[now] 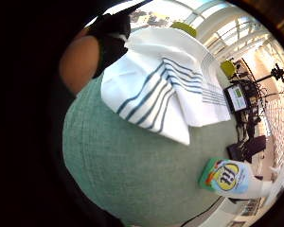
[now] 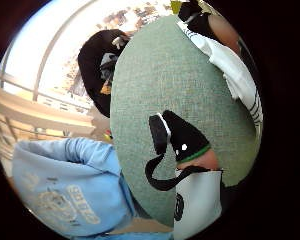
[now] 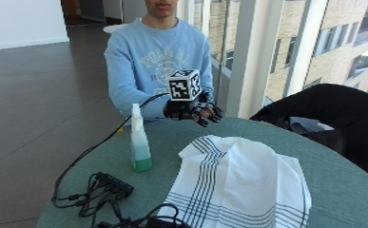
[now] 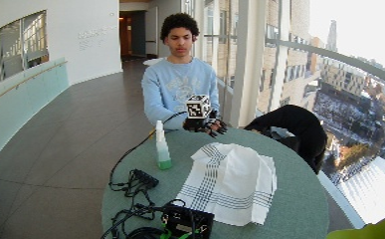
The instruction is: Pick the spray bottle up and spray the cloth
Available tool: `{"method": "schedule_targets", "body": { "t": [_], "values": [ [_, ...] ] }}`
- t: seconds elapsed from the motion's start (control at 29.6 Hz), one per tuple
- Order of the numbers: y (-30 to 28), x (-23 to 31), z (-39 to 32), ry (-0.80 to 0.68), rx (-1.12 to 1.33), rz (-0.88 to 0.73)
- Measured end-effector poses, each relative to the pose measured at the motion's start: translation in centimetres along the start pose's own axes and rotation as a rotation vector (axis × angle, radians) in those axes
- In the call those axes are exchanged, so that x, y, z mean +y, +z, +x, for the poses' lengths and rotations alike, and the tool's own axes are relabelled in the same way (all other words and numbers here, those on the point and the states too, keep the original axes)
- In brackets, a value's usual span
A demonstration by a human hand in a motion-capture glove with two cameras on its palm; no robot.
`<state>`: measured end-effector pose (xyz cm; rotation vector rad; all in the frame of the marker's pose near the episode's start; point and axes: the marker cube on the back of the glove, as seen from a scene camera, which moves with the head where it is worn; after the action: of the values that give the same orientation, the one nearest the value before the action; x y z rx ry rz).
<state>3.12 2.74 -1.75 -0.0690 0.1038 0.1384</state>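
A clear spray bottle [image 3: 139, 140] with green liquid at its base stands upright on the round green table [image 3: 335, 190], left of the cloth; it also shows in the little finger side palm view [image 1: 232, 178]. A white cloth [image 3: 240, 185] with dark blue stripes lies spread across the table's middle [image 1: 165, 85]. My gloved right hand [image 3: 193, 112] hovers above the table's far edge, in front of the person's chest, fingers relaxed and spread, holding nothing. It is beyond the bottle and to its right, apart from both things.
A black power strip with tangled cables [image 3: 111, 185] lies at the table's near left. A dark box [image 4: 187, 220] sits at the near edge. A black jacket over a chair [image 3: 335, 114] stands at the right of the table.
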Motion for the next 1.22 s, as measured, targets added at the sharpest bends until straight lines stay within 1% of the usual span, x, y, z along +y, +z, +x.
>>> {"method": "schedule_targets", "body": {
  "t": [0.2,0.51,0.68,0.84,1.01,1.11,1.22],
  "values": [
    [-1.7,5.1,1.0,0.115,-0.016,0.022],
    [-4.4,15.4,3.9,0.373,-0.078,0.137],
    [-5.4,19.0,5.7,0.468,-0.096,0.178],
    [-5.9,21.0,8.0,0.586,-0.198,0.204],
    [-5.3,20.7,11.4,0.622,-0.332,0.41],
    [-4.8,20.4,13.0,0.668,-0.492,0.452],
    [-4.4,19.1,14.7,0.762,-0.662,0.462]
  ]
}}
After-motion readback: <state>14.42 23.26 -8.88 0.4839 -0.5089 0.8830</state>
